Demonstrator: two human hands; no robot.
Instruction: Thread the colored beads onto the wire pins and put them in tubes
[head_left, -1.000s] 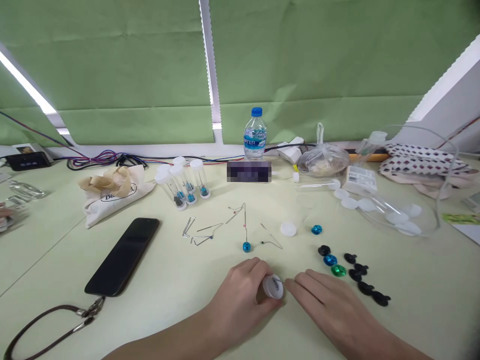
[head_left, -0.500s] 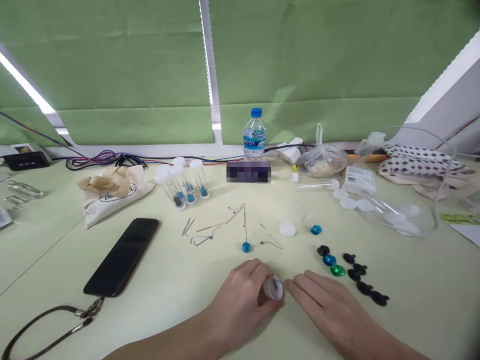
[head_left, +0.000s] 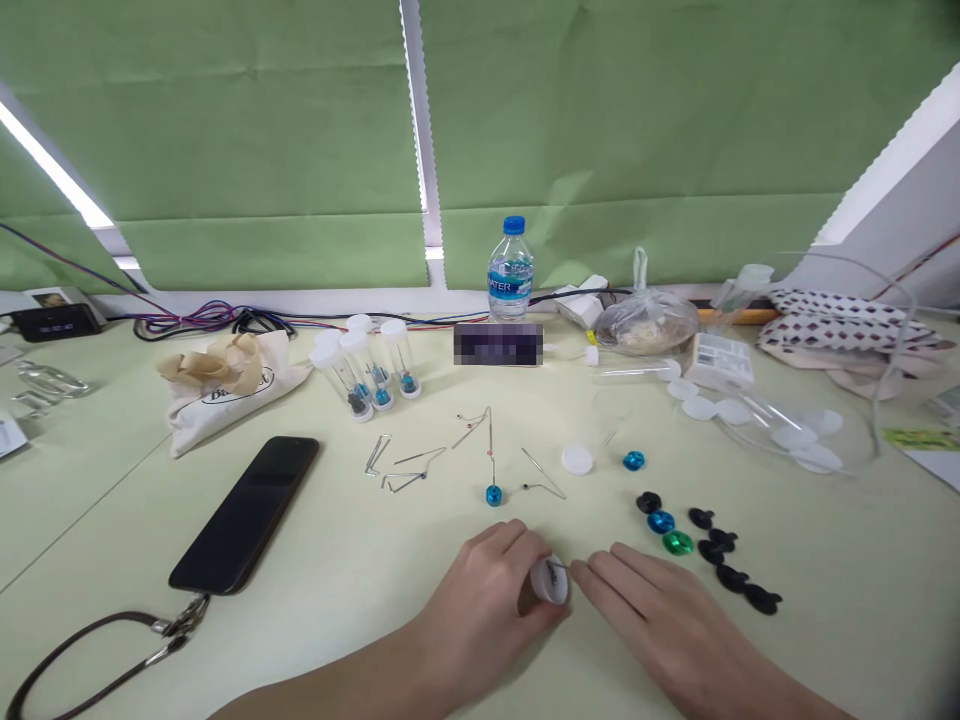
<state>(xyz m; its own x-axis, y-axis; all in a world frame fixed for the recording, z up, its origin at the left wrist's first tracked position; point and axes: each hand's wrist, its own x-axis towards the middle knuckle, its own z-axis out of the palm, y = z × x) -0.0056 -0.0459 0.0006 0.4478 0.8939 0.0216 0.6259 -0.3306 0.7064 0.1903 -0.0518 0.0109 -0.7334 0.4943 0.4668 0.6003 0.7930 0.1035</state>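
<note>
My left hand [head_left: 484,590] is closed round a small white cap-like container [head_left: 553,590], its round opening tilted toward my right hand. Something dark shows inside it, too small to name. The fingertips of my right hand [head_left: 652,615] pinch a thin metal rod [head_left: 564,567], whose far end reaches into the opening. Beyond my hands, a blue bead-like piece [head_left: 493,495] sits at the end of another thin rod. Bent metal wires [head_left: 405,480] lie to its left. A white cap [head_left: 577,460] rests beside a clear tube part.
Right of my hands lie black round pieces [head_left: 731,578], a green one [head_left: 677,543] and blue ones [head_left: 661,522]. Capped tubes [head_left: 397,360] stand at the back left. A phone [head_left: 244,515] with a strap lies left. A water bottle [head_left: 511,275] stands behind; loose tubes [head_left: 637,371] lie back right.
Both hands stay in nearly the same place. The white container and the rod's tip have shifted very slightly; the view has moved a little too.
</note>
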